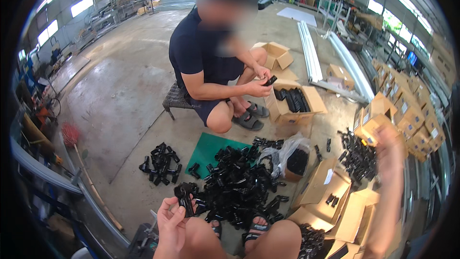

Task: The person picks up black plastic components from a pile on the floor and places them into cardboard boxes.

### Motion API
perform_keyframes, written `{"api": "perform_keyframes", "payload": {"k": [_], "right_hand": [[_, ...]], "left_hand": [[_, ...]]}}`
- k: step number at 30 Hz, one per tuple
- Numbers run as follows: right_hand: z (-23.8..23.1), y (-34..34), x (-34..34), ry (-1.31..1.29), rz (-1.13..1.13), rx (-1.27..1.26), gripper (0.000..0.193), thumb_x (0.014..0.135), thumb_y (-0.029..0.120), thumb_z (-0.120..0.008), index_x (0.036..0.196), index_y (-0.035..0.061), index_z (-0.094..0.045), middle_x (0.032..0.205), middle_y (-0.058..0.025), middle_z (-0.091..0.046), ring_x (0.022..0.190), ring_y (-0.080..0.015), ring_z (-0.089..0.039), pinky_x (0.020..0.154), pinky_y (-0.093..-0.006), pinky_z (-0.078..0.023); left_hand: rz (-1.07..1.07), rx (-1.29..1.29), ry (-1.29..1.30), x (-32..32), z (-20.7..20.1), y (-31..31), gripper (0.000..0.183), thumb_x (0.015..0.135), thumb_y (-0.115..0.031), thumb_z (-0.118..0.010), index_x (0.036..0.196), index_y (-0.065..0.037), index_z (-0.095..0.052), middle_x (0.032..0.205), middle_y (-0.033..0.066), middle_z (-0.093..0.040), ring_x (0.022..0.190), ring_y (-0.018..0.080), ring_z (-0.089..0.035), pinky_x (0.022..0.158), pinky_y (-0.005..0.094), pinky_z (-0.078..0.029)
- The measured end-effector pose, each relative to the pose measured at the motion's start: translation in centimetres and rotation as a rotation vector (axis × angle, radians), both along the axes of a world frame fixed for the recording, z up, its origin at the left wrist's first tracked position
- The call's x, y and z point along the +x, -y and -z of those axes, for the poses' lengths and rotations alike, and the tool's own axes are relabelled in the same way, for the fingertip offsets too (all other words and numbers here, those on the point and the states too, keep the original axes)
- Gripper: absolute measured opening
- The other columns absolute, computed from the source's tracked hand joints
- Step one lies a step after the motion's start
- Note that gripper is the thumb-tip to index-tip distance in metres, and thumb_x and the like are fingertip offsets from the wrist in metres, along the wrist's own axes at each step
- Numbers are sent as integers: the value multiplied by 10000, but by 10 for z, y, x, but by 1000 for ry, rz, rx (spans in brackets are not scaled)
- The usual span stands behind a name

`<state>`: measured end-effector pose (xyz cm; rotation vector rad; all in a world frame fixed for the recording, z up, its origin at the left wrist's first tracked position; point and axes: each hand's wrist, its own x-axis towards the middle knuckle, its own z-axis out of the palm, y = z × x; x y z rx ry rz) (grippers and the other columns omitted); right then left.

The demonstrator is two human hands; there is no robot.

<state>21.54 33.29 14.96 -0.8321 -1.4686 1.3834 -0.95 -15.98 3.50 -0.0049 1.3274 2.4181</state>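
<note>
My left hand (pixel 168 218) is closed around a glossy black fitting (pixel 184 195) with a rounded, ring-like end, held upright over my knees. Below and beyond it, a big heap of similar black fittings (pixel 239 182) lies partly on a green mat (pixel 211 145). Out to the far right, my right hand (pixel 389 139) is smeared by motion, so its fingers cannot be made out. It is nearest to a scattered pile of small black parts (pixel 355 156) and a tilted cardboard box (pixel 376 117).
A co-worker (pixel 201 57) sits opposite on a woven stool, handling a black part beside a carton (pixel 314 98) of black pieces. Open cartons (pixel 306 192) stand by my right leg. A smaller black heap (pixel 160 163) lies left; stacked boxes (pixel 412 108) and metal profiles (pixel 309 50) lie right.
</note>
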Motion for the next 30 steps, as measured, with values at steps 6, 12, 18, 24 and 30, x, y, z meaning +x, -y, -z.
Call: {"api": "perform_keyframes", "payload": {"k": [6, 12, 18, 24, 30], "right_hand": [[81, 195, -82, 55, -619, -589, 311, 977, 33, -551, 1263, -87, -580, 1194, -185, -660, 1089, -252, -670, 929, -303, -546], [30, 236, -138, 79, -841, -347, 251, 1012, 115, -583, 1200, -42, -640, 992, -134, -703, 840, -167, -697, 713, -246, -559], [68, 237, -167, -39, -663, -215, 238, 994, 85, -611, 1191, -22, -689, 888, -52, -675, 784, -105, -644, 683, -229, -515], [98, 243, -168, 58, -730, 37, 282, 1002, 62, -587, 1262, -19, -660, 1016, -69, -661, 864, -118, -646, 764, -249, -533], [94, 247, -173, 84, -683, -181, 109, 960, 6, -631, 1053, -36, -671, 1039, -81, -704, 959, -128, -672, 830, -255, -540]], "left_hand": [[96, 114, 80, -4, -7, -36, 290, 936, -16, -641, 1174, -10, -475, 1243, 258, -619, 1111, 324, -667, 982, 424, -564], [70, 199, 44, -8, -32, -65, 257, 948, -69, -648, 1179, -38, -542, 1252, 212, -626, 1108, 288, -663, 983, 379, -563], [243, 215, -2, -25, -32, -103, 282, 961, -11, -619, 1201, -18, -471, 1233, 207, -653, 1079, 249, -689, 898, 347, -602], [260, 214, 113, -29, 0, -104, 263, 965, 15, -599, 1196, -15, -475, 1231, 206, -654, 1072, 244, -692, 886, 340, -608], [255, 131, 237, -21, 18, -94, 263, 962, 24, -596, 1194, -22, -479, 1235, 189, -644, 1105, 250, -672, 949, 365, -578]]}}
